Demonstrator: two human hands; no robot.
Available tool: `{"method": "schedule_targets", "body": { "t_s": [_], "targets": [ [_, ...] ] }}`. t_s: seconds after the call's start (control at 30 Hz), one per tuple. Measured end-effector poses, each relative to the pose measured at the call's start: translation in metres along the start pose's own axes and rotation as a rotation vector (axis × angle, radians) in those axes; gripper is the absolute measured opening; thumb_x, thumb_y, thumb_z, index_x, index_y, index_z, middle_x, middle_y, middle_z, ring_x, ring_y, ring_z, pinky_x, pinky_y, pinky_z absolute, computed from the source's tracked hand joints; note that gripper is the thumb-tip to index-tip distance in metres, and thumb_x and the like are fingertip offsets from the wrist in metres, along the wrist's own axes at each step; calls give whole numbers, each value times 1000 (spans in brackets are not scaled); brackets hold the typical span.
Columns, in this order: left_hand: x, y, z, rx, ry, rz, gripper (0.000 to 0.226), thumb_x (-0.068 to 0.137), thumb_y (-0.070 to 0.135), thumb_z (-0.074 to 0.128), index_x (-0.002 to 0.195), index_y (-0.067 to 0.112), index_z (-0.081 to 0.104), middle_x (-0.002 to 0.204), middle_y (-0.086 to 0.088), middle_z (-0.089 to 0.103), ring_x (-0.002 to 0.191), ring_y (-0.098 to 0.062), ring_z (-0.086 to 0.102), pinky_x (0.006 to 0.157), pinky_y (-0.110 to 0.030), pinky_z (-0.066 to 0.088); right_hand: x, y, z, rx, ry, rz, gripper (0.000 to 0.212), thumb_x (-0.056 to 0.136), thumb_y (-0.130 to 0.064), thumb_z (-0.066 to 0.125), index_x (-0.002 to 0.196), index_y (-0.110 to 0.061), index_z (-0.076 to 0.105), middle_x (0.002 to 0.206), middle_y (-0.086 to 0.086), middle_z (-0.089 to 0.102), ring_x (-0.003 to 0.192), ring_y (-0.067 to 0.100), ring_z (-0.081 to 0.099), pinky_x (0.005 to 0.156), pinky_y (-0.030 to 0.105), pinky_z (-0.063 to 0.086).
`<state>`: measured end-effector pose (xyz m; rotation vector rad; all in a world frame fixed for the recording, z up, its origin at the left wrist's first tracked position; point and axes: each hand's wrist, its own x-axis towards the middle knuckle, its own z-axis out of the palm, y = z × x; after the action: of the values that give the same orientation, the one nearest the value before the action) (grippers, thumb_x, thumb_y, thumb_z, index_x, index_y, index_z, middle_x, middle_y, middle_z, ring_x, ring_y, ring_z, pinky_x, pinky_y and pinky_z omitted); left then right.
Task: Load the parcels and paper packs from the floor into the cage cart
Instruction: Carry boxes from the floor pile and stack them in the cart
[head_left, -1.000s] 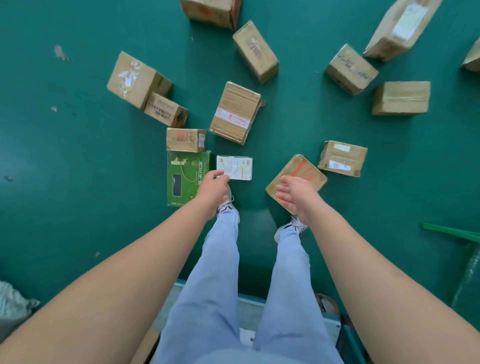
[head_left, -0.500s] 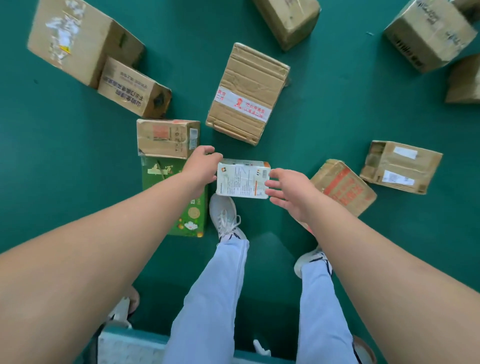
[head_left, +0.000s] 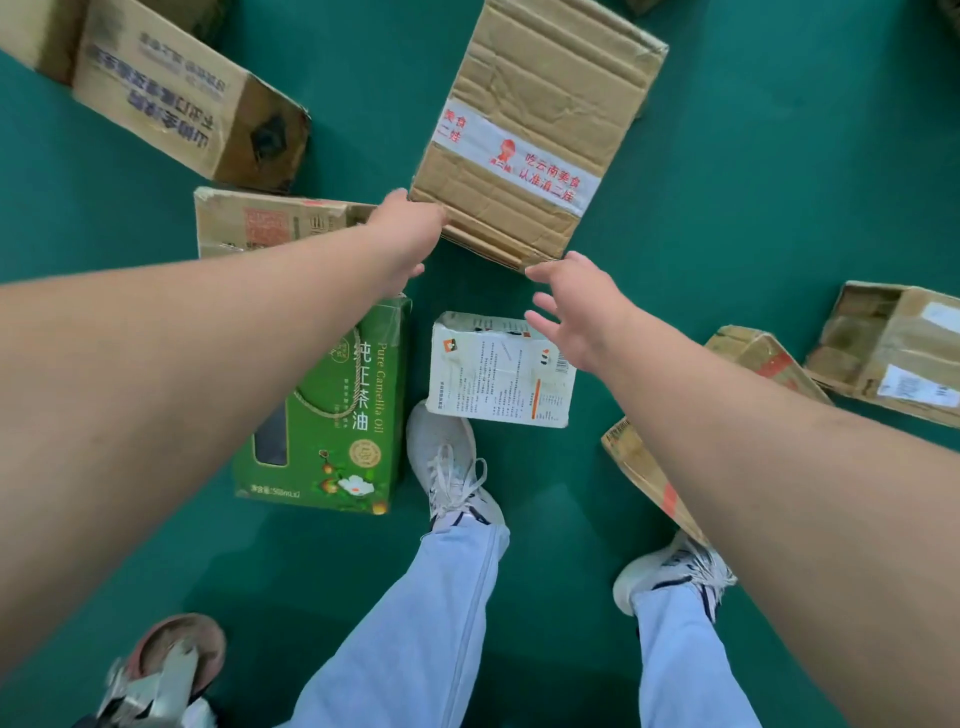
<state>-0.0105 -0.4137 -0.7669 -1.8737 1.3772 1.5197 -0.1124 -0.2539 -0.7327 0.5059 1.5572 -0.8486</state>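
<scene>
From the head view: left hand (head_left: 410, 228) at the near left corner of the taped brown parcel (head_left: 535, 130), touching its edge, fingers hidden, so grip not possible to tell. Right hand (head_left: 576, 306) open, fingers spread, just beside the near right corner, above the white paper pack (head_left: 493, 379). All lying on the green floor (head_left: 753, 208), with green oil box (head_left: 337, 415) to the left.
</scene>
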Motion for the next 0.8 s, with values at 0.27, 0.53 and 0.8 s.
{"method": "schedule_targets", "body": {
  "t_s": [0.27,0.53,0.8],
  "targets": [
    [-47,6,-6,-20,15,132,44,97,39,61,138,28,49,132,-3,56,96,-15,55,84,-33,45,-38,-19,-18,-86,81,6,43,102,-28,60,142,-20,48,137,-7,50,122,16,49,110,37,43],
    [-152,54,-17,-193,-45,154,42,97,59,59,130,37,45,130,5,56,113,-20,60,84,-40,53,-126,-60,-39,-11,146,-72,47,102,-46,58,138,-27,35,114,-5,63,92,8,63,71,29,47],
    [-285,61,-17,-300,62,199,45,93,66,58,124,36,47,122,6,56,110,-18,61,92,-44,54,-247,-49,-68,-11,144,-45,73,88,-79,51,137,-26,44,120,4,68,96,18,69,61,35,50]
  ]
}}
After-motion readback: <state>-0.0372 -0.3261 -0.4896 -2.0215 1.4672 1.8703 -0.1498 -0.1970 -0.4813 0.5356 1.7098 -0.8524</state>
